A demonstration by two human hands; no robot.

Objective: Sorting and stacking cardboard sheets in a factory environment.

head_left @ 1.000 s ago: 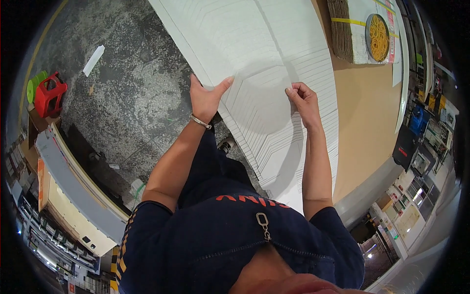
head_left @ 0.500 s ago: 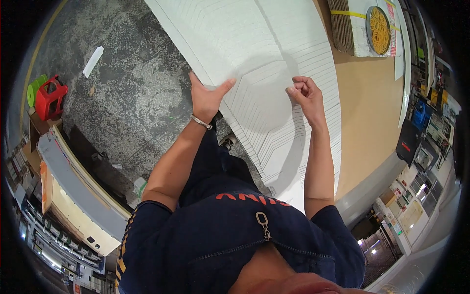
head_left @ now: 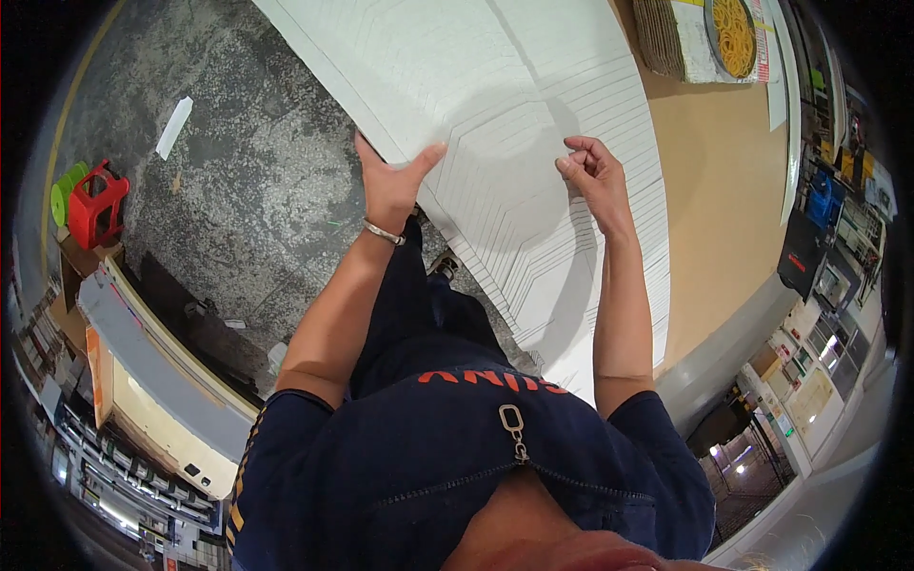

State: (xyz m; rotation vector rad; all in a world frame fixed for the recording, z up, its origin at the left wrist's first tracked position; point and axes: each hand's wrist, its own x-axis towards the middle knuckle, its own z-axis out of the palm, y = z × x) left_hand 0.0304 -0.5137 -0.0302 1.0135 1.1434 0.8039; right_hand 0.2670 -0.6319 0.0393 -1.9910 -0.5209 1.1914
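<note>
A large white sheet (head_left: 486, 67), marked with nested angular lines, lies in front of me over a brown board. At its left edge, my left hand (head_left: 388, 186) grips it, with the thumb on top and the fingers out at the rim. My right hand (head_left: 600, 181) hovers over or rests on the lined area; which one, I cannot tell. Its fingers are curled in toward the thumb, and whatever they may hold is too small or hidden to make out. Shadows of my head and arm fall across the sheet.
On the brown board (head_left: 714, 190), at the far right, sits a strapped cardboard bundle (head_left: 659, 38) bearing a round dish of yellow rubber bands (head_left: 733, 38). Red (head_left: 98, 205) and green (head_left: 65, 195) plastic stools stand on the left. A white scrap (head_left: 174, 127) lies on the floor near a grey-topped table (head_left: 157, 357).
The view has turned slightly. Both hands sit a little farther from me, the left one also shifted left, still at the sheet's edge. The right fingers remain curled.
</note>
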